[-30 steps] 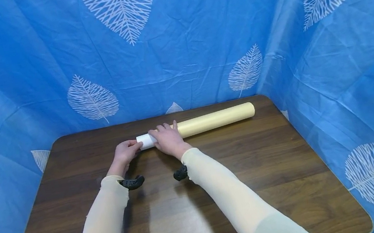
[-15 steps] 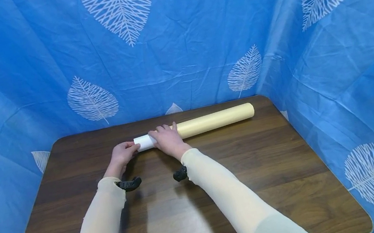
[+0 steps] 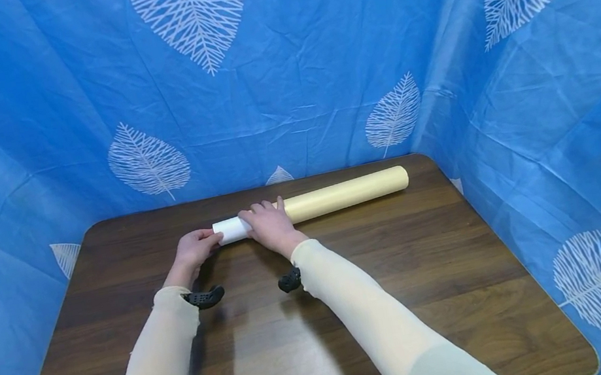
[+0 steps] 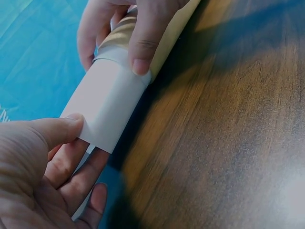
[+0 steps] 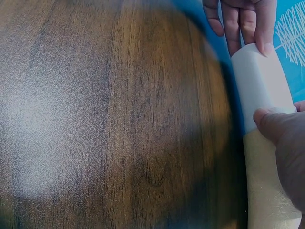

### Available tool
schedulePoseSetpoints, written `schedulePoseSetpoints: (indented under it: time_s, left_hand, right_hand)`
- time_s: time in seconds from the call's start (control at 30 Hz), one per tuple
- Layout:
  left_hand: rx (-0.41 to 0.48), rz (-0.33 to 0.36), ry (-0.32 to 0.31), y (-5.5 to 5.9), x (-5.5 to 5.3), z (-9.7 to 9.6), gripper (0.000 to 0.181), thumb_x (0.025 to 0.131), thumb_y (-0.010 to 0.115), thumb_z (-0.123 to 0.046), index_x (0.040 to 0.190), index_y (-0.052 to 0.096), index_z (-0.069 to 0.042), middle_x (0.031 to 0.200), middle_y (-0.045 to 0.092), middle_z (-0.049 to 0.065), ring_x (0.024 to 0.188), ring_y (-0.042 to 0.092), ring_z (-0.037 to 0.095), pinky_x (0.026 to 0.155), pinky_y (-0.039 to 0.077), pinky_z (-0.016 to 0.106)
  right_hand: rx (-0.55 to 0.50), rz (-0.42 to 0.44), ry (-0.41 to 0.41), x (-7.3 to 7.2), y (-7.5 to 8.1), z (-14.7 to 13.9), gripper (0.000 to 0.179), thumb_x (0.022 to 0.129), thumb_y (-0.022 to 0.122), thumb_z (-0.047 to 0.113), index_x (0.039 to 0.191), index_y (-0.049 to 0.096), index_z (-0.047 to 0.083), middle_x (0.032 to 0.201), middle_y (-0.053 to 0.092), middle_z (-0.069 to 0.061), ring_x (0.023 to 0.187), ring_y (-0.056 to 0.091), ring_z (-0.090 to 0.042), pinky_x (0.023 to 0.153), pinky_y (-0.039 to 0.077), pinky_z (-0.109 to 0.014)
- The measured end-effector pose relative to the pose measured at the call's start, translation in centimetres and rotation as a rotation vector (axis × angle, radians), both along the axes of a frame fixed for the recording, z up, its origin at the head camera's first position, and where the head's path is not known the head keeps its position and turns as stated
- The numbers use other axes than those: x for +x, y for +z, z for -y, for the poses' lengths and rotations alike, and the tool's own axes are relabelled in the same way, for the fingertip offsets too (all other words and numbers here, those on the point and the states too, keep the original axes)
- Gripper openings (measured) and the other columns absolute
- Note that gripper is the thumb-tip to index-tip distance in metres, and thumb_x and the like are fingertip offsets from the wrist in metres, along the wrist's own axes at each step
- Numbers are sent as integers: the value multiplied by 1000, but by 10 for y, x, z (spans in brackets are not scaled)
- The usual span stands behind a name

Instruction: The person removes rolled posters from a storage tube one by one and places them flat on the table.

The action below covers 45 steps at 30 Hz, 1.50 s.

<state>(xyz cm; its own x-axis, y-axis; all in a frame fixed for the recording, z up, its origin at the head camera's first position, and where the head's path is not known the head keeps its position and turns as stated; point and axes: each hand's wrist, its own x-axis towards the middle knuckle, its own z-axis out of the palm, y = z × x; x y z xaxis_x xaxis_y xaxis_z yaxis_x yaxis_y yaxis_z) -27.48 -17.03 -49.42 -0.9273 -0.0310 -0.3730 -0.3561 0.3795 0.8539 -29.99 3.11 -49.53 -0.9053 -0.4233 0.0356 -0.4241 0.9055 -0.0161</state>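
A long pale yellow tube [image 3: 349, 193] lies slightly slanted near the table's far edge. Out of its left end sticks a white rolled sheet [image 3: 231, 229], which looks like paper. My left hand [image 3: 190, 250] pinches the sheet's outer edge, thumb on top and fingers tucked inside the roll, as the left wrist view shows. Curled over the tube's left end, my right hand [image 3: 271, 225] grips it, its thumb [image 5: 263, 116] pressing on the white part beside the join. How much of the sheet lies inside the tube is hidden.
The dark wooden table [image 3: 422, 273] has rounded corners and a bright reflection at its front middle. Blue cloth [image 3: 281, 71] with white leaf prints hangs close behind the far edge and along the sides. Each wrist wears a black band [image 3: 205, 297].
My left hand has moved a little to the left with the sheet's edge, and more white shows beyond the tube. The right hand and the tube have hardly moved.
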Motion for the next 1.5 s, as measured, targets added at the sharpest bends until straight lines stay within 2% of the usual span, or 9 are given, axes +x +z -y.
schedulePoseSetpoints:
  time_s: [0.77, 1.5]
  left_hand:
    - [6, 1, -7, 0, 4, 13, 53, 104, 62, -31, 141, 54, 5, 144, 50, 26, 123, 51, 39, 113, 39, 50]
    - [-10, 22, -15, 2, 7, 31, 54, 104, 62, -33, 143, 52, 4, 145, 48, 26, 126, 50, 40, 113, 40, 51]
  right_hand:
    - [-1, 14, -8, -1, -1, 0, 49, 100, 65, 44, 146, 52, 32, 146, 55, 0, 139, 46, -29, 116, 23, -67]
    - [-5, -10, -3, 0, -3, 0, 49, 100, 66, 43, 145, 52, 32, 145, 55, 0, 137, 47, -28, 115, 25, -66]
